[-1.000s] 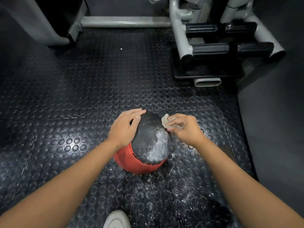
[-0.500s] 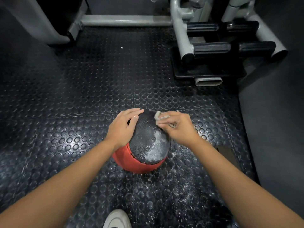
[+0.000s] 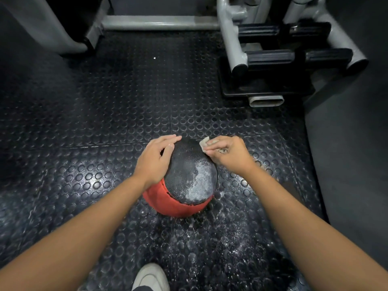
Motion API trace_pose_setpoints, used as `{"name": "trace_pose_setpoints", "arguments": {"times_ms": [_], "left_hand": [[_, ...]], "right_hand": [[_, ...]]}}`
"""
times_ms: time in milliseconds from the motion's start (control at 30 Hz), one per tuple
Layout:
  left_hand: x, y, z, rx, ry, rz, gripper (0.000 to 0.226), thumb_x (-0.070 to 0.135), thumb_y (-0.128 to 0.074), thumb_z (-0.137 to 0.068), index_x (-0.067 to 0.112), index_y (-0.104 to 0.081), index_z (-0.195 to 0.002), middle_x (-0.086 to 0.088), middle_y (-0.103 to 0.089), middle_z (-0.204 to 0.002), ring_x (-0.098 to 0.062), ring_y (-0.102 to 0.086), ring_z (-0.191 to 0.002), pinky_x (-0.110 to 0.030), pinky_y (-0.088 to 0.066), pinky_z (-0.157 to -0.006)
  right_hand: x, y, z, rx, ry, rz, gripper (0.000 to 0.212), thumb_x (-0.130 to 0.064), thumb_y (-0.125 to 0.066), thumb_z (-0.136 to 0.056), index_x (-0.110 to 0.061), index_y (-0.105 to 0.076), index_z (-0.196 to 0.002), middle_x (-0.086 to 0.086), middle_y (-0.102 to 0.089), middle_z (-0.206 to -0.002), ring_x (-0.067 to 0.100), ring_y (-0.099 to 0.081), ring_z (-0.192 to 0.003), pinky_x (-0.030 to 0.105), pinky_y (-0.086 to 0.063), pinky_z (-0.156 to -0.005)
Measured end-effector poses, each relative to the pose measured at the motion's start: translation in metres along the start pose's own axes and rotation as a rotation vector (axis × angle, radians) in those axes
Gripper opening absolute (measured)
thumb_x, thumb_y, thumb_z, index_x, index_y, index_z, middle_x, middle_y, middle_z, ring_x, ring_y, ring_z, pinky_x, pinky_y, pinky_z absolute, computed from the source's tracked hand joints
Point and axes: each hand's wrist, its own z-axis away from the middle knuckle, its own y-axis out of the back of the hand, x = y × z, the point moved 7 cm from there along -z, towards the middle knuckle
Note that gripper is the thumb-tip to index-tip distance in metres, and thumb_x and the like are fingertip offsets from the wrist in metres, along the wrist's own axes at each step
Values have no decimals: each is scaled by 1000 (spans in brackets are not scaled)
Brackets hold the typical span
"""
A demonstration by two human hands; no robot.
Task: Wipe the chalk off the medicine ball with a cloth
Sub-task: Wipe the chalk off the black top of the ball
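The black studded rubber floor (image 3: 105,122) carries the red-and-black medicine ball (image 3: 189,185) at lower centre, white chalk dust (image 3: 210,248) scattered below and right of it, a white shoe (image 3: 150,276) at the bottom edge, and a grey machine frame (image 3: 231,49) at upper right.

Medicine ball (image 3: 189,175) with chalk residue, and wiping cloth (image 3: 204,142).
The ball has a black textured top panel above a red lower band. White chalk (image 3: 202,181) covers the panel's near-right part. The small pale cloth, bunched in the right hand (image 3: 228,153), touches the ball's far-right edge.
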Motion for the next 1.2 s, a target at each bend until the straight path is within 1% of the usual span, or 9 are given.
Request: {"name": "trace_pose_setpoints", "arguments": {"times_ms": [200, 367, 467, 533, 667, 767, 900, 1067, 1200], "left_hand": [[-3, 5, 0, -4, -16, 18, 42, 34, -33, -97, 34, -61, -129, 15, -54, -138, -6, -42, -131, -36, -30, -114], [3, -5, -6, 24, 39, -20, 45, 43, -32, -94, 37, -61, -127, 18, -54, -136, -10, -44, -130, -41, -35, -110], [3, -7, -14, 54, 109, -8, 46, 44, -31, -91, 38, -63, -124, 18, -56, -135, -10, -47, -129, -43, -38, -108], [2, -8, -16, 73, 154, 4, 47, 42, -31, -90, 38, -63, -124, 18, -56, -135, -10, -47, -129, -43, -38, -108], [-2, -6, -14, 118, 220, 18, 43, 38, -32, -94, 39, -63, -124, 20, -55, -136, -10, -45, -130, -42, -38, -108], [-4, -5, -14, 131, 233, 29, 40, 35, -34, -95, 40, -63, -123, 20, -55, -136, -10, -46, -129, -41, -40, -106], [-1, -7, -16, 77, 192, 9, 41, 38, -34, -96, 39, -61, -126, 17, -54, -137, -13, -46, -130, -44, -40, -105], [2, -10, -14, -46, 67, -45, 49, 50, -29, -94, 38, -52, -136, 16, -48, -142, -13, -38, -135, -44, -33, -111], [1, -10, -14, -39, 76, -75, 42, 47, -31, -98, 42, -51, -135, 18, -46, -144, -11, -38, -135, -43, -34, -110]], "right_hand": [[-29, -8, 14, -24, 114, -25, 15, -12, -79, -77, -14, -78, -92, -3, -72, -101, -14, -59, -90, 7, -44, -90], [-1, 0, -26, -95, -183, -28, 60, -8, -77, -77, -23, -57, -132, -8, -59, -119, 0, -57, -78, 20, -48, -72], [10, 0, -37, -137, -283, 39, 16, -12, -77, -78, -6, -66, -87, 1, -61, -76, 13, -55, -66, 30, -45, -64], [6, 1, -42, -117, -266, 59, 20, -14, -77, -78, -8, -61, -68, -2, -55, -61, 10, -49, -56, 26, -41, -58], [-22, 0, -29, -55, -154, 209, 26, -20, -72, -82, 1, -60, -71, 5, -60, -64, 11, -49, -56, 21, -40, -53], [-43, -11, 15, -21, -29, 284, 28, -29, -71, -84, -9, -61, -67, 0, -59, -70, 6, -51, -60, 16, -40, -54], [-51, -21, 52, 71, 93, 175, 19, -25, -73, -83, -18, -74, -101, -2, -58, -94, 15, -58, -76, 32, -53, -67], [-20, 1, -12, 107, -107, 262, 18, -15, -67, -85, 1, -69, -80, 17, -61, -84, 24, -60, -74, 36, -49, -67], [-30, 0, 1, 64, -38, 275, 28, -16, -68, -87, 11, -64, -80, 28, -61, -80, 36, -59, -72, 38, -46, -65]]}}
